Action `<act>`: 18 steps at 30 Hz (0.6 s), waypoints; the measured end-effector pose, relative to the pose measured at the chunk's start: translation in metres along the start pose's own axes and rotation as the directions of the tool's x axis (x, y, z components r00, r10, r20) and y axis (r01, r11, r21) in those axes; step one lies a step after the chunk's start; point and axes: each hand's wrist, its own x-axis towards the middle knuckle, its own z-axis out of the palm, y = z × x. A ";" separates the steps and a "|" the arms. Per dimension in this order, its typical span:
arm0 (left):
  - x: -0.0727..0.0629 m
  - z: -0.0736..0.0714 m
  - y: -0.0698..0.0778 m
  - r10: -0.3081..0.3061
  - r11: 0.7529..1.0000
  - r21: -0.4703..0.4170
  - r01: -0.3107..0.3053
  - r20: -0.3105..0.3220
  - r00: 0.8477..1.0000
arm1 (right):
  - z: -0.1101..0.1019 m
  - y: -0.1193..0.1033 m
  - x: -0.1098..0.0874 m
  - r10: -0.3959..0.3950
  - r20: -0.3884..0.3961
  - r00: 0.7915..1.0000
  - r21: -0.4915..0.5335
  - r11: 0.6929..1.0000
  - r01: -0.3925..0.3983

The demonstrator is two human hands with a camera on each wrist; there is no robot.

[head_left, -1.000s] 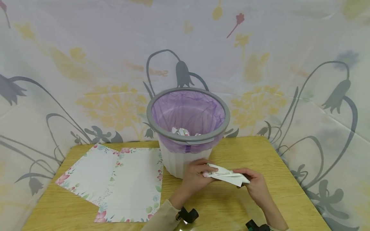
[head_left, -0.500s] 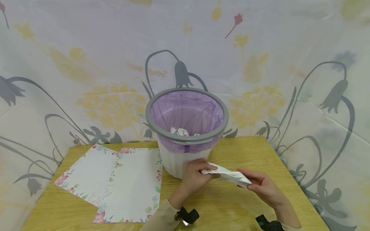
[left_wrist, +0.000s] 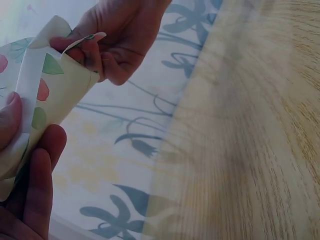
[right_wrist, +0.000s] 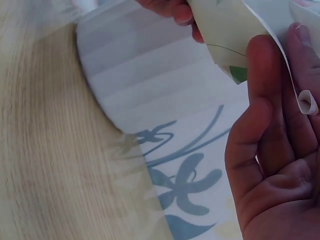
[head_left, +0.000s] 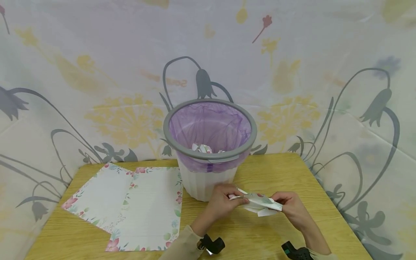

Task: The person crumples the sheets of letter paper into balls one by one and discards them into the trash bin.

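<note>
A folded, creased sheet of floral paper point(head_left: 260, 204) spans the gap between both hands, above the table in front of the bin. My left hand point(head_left: 224, 200) pinches its left end between thumb and fingers. At the other end, my right hand point(head_left: 294, 209) grips it. In the left wrist view the paper point(left_wrist: 55, 90) shows leaves and pink petals, with one edge folded over. The right wrist view has a rolled corner of the paper point(right_wrist: 306, 102) beside the right hand's fingers point(right_wrist: 267, 80).
Behind the hands stands a white bin point(head_left: 198, 182) with a grey rim and purple liner. Crumpled paper point(head_left: 203, 148) lies inside it. Two flat, overlapping floral sheets, one upper point(head_left: 152, 213) and one lower point(head_left: 100, 198), lie left on the wooden table point(head_left: 276, 173). A patterned cloth point(head_left: 292, 72) hangs behind.
My right hand shifted right and slightly down, then back a little left. The paper's mostly white side faced up before; printed parts now show on top. My left hand stays nearly in place.
</note>
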 end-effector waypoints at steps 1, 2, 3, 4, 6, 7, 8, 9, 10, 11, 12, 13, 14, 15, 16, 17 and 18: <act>-0.001 0.000 -0.001 -0.006 1.000 -0.002 0.006 -0.002 1.000 | 0.001 0.000 0.001 0.007 0.000 1.000 -0.010 1.000 -0.007; -0.001 0.001 -0.001 -0.006 1.000 0.001 0.006 -0.003 1.000 | 0.001 -0.001 0.001 0.017 -0.004 1.000 -0.022 1.000 -0.018; -0.001 0.001 -0.002 -0.003 1.000 0.007 0.003 -0.007 1.000 | 0.001 -0.001 0.001 0.030 -0.009 1.000 -0.034 0.999 -0.030; -0.001 0.002 -0.002 0.001 1.000 0.012 -0.001 -0.014 1.000 | 0.000 -0.002 0.001 0.046 -0.012 0.999 -0.042 0.998 -0.046; -0.001 0.004 -0.003 0.006 1.000 0.026 -0.005 -0.032 0.999 | -0.002 -0.002 0.001 0.059 0.005 0.998 -0.037 0.998 -0.059; -0.001 0.005 -0.004 0.005 0.999 0.032 -0.003 -0.045 0.999 | -0.004 -0.003 0.000 0.059 0.027 0.998 -0.015 0.998 -0.059; -0.001 0.006 -0.003 -0.001 0.999 0.038 0.004 -0.061 0.998 | -0.006 -0.003 -0.001 0.053 0.056 0.997 0.014 0.998 -0.054; -0.001 0.006 -0.002 -0.008 0.999 0.040 0.011 -0.078 0.997 | -0.008 -0.004 -0.002 0.038 0.093 0.995 0.061 0.997 -0.044; -0.001 0.006 0.000 -0.014 0.999 0.038 0.018 -0.093 0.996 | -0.010 -0.004 -0.003 0.022 0.135 0.991 0.116 0.993 -0.038; -0.001 0.006 0.004 -0.021 0.999 0.037 0.025 -0.105 0.994 | -0.012 -0.005 -0.004 0.011 0.174 0.985 0.167 0.985 -0.041; -0.001 0.006 0.008 -0.030 0.999 0.030 0.034 -0.116 0.993 | -0.014 -0.006 -0.005 0.005 0.207 0.978 0.209 0.977 -0.049; -0.001 0.006 0.013 -0.036 0.999 0.030 0.040 -0.124 0.992 | -0.015 -0.006 -0.005 0.002 0.231 0.973 0.234 0.971 -0.058; -0.001 0.005 0.017 -0.043 0.999 0.026 0.047 -0.129 0.991 | -0.017 -0.007 -0.006 0.002 0.246 0.969 0.243 0.968 -0.064; -0.001 0.004 0.021 -0.046 0.998 0.025 0.049 -0.130 0.990 | -0.017 -0.007 -0.006 0.010 0.250 0.968 0.243 0.967 -0.072; -0.001 0.003 0.026 -0.049 0.998 0.022 0.052 -0.128 0.991 | -0.017 -0.007 -0.006 0.024 0.242 0.970 0.221 0.972 -0.079; -0.001 0.003 0.029 -0.052 0.998 0.016 0.054 -0.125 0.991 | -0.017 -0.007 -0.006 0.035 0.225 0.974 0.193 0.978 -0.080; -0.001 0.003 0.030 -0.055 0.998 0.014 0.057 -0.121 0.991 | -0.015 -0.007 -0.005 0.034 0.207 0.978 0.168 0.983 -0.070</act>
